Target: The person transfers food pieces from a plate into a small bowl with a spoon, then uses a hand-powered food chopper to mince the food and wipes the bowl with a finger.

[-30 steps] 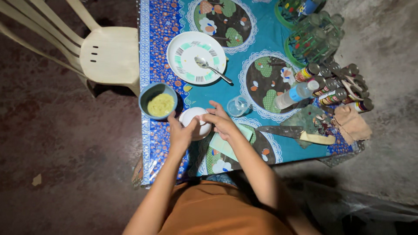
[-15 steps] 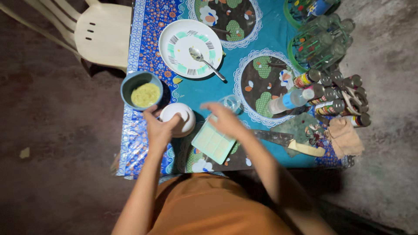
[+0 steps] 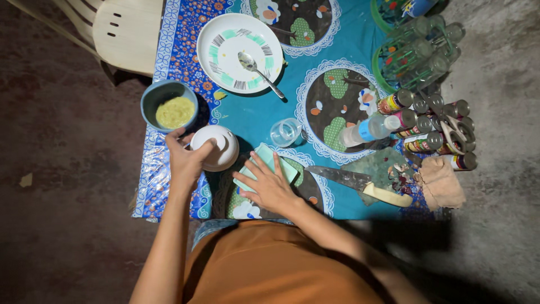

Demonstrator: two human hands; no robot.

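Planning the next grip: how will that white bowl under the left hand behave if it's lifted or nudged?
The white bowl looks rigid and glazed, so probably smooth and somewhat slippery. It lies upside down on the tablecloth, so it should sit stable rather than roll. The left hand spans it alone, suggesting modest weight; it is likely breakable if dropped.

A home eating place: worktop [image 3: 349,202] with flowered plastic cloth, plate [image 3: 228,48], glasses [image 3: 419,53], plastic chair [image 3: 126,34], bare concrete floor [image 3: 67,169]

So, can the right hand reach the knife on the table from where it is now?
Probably yes: the right hand rests on the pale green board, and the knife lies just beside it with nothing between.
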